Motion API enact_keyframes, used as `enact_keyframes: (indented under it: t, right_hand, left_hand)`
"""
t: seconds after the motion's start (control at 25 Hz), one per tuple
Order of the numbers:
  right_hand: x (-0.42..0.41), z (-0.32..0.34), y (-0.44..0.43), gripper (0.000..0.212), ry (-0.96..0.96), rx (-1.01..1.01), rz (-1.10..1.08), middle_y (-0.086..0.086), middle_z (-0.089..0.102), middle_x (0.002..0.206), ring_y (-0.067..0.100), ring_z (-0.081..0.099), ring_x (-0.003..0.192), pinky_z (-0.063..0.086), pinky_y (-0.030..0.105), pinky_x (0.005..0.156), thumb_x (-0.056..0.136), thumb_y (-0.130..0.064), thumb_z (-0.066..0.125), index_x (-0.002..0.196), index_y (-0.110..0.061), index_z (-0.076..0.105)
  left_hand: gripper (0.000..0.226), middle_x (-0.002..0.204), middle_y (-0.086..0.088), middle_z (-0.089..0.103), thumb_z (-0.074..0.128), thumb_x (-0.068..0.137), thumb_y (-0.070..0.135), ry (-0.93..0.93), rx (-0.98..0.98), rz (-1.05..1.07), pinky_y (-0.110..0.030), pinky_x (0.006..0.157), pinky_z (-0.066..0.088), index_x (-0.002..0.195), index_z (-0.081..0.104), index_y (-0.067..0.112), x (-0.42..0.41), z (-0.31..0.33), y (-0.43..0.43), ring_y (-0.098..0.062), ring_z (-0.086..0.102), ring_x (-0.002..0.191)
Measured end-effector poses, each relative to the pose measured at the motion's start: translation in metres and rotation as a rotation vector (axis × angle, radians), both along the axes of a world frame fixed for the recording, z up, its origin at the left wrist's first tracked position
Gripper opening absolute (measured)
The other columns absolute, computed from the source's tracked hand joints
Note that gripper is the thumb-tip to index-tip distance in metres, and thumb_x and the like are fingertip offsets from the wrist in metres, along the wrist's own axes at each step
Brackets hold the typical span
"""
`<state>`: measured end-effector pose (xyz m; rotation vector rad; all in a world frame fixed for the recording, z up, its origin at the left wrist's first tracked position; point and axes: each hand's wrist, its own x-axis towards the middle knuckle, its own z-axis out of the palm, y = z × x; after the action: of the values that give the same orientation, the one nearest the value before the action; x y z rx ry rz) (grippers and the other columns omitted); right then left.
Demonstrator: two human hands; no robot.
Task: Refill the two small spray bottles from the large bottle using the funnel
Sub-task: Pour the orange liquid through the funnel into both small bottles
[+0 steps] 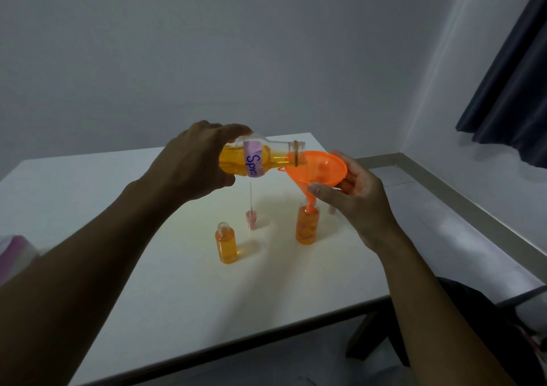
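1. Funnel of orange plastic (324, 168), its spout set in the neck of a small clear spray bottle (307, 227) that stands upright on the white bench (148, 282), nearly full of orange liquid.
2. Over the funnel's far rim lies the open mouth of a large clear plastic bottle (266, 156) with a pink label, tipped almost level and part full of orange liquid.
3. Round that bottle's body the left hand (195, 163) grips; the right hand (355, 199) pinches the funnel's near rim.
4. To the left, well apart, a 2nd small clear bottle (227, 246) stands uncapped, full of orange liquid.
5. Behind it a pink spray pump (251, 218) stands with its thin tube pointing up.
6. At far right hangs a dark curtain (509, 75).
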<state>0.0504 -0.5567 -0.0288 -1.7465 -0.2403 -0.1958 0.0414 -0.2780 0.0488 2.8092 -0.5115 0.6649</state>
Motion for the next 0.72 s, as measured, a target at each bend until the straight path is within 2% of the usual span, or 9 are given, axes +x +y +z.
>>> enact_keyframes:
  t: [0.48, 0.64, 0.72]
  right_hand:
    - [-0.0019, 0.0024, 0.0002, 0.092, 0.004, 0.011, 0.011, 0.0, 0.062, 0.135, 0.019, 0.064, 0.118, 0.061, 0.04, 0.09, 0.067, -0.044, 0.088, 0.147, -0.026, 0.046]
    - [-0.0026, 0.0055, 0.0007, 0.093, -0.003, 0.038, 0.011, -0.002, 0.063, 0.133, 0.016, 0.065, 0.116, 0.061, 0.034, 0.086, 0.064, -0.046, 0.087, 0.146, -0.027, 0.048]
    - [-0.0018, 0.0069, 0.0012, 0.093, -0.008, 0.022, 0.009, -0.002, 0.061, 0.135, 0.017, 0.064, 0.117, 0.06, 0.034, 0.088, 0.065, -0.047, 0.086, 0.147, -0.027, 0.046]
  left_hand:
    - [0.085, 0.12, -0.011, 0.066, 0.088, 0.059, 0.013, 0.012, -0.024, -0.014, -0.046, 0.079, 0.053, 0.135, 0.051, 0.02, -0.0015, -0.0002, -0.0029, -0.033, 0.058, 0.104]
    - [0.084, 0.119, -0.011, 0.066, 0.089, 0.058, 0.015, 0.024, -0.071, -0.018, -0.044, 0.078, 0.053, 0.134, 0.052, 0.02, -0.0032, -0.0028, -0.0035, -0.032, 0.06, 0.102]
    - [0.084, 0.118, -0.011, 0.067, 0.089, 0.058, 0.014, 0.019, -0.1, -0.02, -0.042, 0.078, 0.053, 0.133, 0.052, 0.018, -0.0047, -0.0044, -0.005, -0.033, 0.062, 0.1]
